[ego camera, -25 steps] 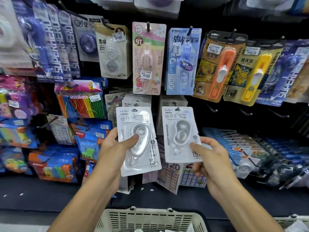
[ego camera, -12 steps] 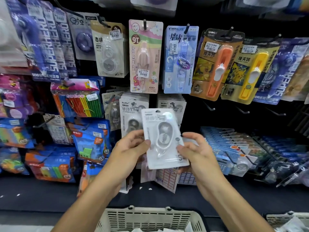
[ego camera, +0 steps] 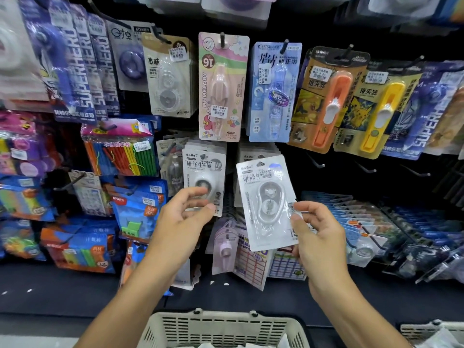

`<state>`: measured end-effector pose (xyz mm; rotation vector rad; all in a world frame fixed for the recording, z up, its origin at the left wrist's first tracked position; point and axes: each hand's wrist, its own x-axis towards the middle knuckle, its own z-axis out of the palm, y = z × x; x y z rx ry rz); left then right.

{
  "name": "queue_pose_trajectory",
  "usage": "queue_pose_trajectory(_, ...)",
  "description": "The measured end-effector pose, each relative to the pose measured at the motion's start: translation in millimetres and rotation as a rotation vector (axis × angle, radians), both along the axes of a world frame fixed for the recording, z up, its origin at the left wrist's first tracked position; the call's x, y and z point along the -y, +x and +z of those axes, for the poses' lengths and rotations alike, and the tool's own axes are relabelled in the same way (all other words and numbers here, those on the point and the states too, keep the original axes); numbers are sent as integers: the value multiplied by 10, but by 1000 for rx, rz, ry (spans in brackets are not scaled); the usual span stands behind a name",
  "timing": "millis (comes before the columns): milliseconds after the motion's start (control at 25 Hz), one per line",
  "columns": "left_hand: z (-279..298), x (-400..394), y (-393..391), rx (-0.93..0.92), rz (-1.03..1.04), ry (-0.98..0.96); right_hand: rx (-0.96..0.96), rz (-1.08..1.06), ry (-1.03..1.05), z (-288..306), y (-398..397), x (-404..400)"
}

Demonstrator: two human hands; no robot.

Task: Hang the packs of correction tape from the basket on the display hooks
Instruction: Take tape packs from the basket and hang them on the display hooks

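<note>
Behind, crowded display rack (ego camera: 326,26); right hand (ego camera: 317,233) pinches light, flexible, slippery pack (ego camera: 267,204) beside blister, left hand (ego camera: 184,217) released.

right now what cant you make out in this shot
- Head view: whether the left hand actually touches the hung pack; its fingers are motion-blurred.
- The hook behind the held pack, pinched by the right hand: that pack covers it.
- Basket contents: cut off by the bottom edge.
- Small print on the price stickers: too small.
</note>
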<state>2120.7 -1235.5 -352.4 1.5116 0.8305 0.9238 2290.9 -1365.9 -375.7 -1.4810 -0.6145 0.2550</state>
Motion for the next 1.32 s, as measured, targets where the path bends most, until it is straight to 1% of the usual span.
queue_pose_trajectory(160,21,-1,-26,-4,10,25,-46,-60,36,5,-7,-32)
queue_pose_trajectory(240,13,7,-16,-7,7,25,-70,-95,6,40,20,-38)
queue_pose_trajectory(280,7,10,-9,-9,6,24,-96,-76,-15,69,38,-38)
queue_pose_trajectory(320,8,11,-5,-11,8,22,-167,-17,4,91,56,-43)
queue_pose_trajectory(400,11,-9,3,-9,12,22,-411,215,109,113,74,-52)
queue_pose_trajectory(440,4,-16,4,-3,12,22,-520,296,144,88,95,-50)
queue_pose_trajectory(480,-3,-15,1,0,10,23,-590,331,151,41,116,-50)
queue_pose_trajectory(560,-2,-2,-11,-9,1,36,-660,323,126,-91,121,-53)
queue_pose_trajectory(640,-30,-38,-4,-45,2,60,-660,303,-25,-306,63,-86)
queue_pose_trajectory(720,-172,-109,29,-154,-12,116,-610,319,-253,-628,-64,-135)
queue_pose_trajectory(760,-298,-135,45,-245,-41,145,-569,337,-366,-849,-137,-150)
queue_pose_trajectory(840,-703,-132,23,-529,-181,229,-469,367,-583,-1404,-277,-87)
queue_pose_trajectory(880,-985,-92,-25,-725,-296,281,-402,384,-708,-1730,-364,14)
queue_pose_trajectory(920,-1273,-53,-93,-914,-424,313,-280,425,-867,-2049,-436,138)
queue_pose_trajectory(960,-1572,0,-211,-1085,-547,307,-108,502,-1058,-2362,-503,289)
queue_pose_trajectory(1000,-1861,51,-372,-1215,-645,250,56,606,-1230,-2646,-564,433)
queue_pose_trajectory(1040,-2120,116,-546,-1302,-715,180,179,717,-1348,-2880,-628,552)
queue_pose_trajectory(1080,-2368,190,-742,-1382,-772,153,246,798,-1405,-3051,-689,636)
queue_pose_trajectory(1120,-2595,280,-914,-1463,-820,186,287,837,-1417,-3159,-736,682)
queue_pose_trajectory(1200,-3011,510,-1154,-1588,-932,410,395,808,-1341,-3266,-787,656)
queue_pose_trajectory(1240,-3168,630,-1190,-1597,-986,471,439,761,-1280,-3309,-788,602)
queue_pose_trajectory(1320,-3396,798,-1142,-1553,-1004,382,424,651,-1203,-3362,-766,470)
